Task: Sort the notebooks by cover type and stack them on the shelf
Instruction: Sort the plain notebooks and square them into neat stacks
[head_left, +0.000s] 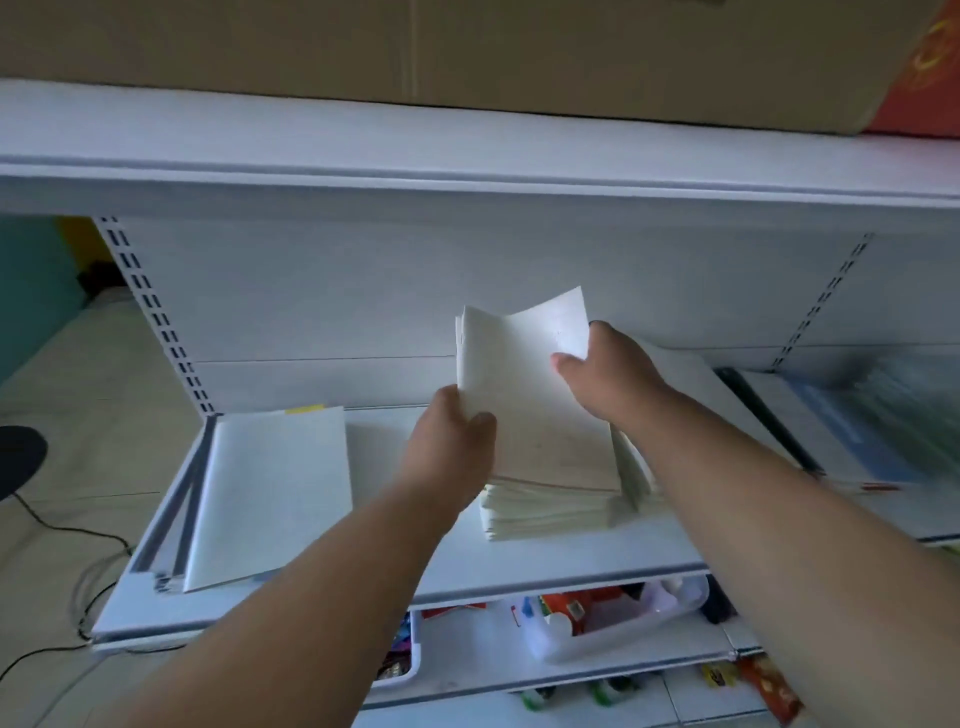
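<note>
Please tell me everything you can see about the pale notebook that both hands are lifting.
The thin cream paper-covered notebook is plain, soft and slightly curled at its top corner. It stands tilted upright above the cream notebook stack on the white metal shelf. The left hand pinches its lower left edge; the right hand grips its right edge.

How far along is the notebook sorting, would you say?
Partly done, it seems. One pile of white-covered notebooks already lies at the shelf's left end. In hand: the left hand and right hand hold a pale notebook tilted up above the cream stack. Left: setting it down; whether more notebooks wait is not visible.
</note>
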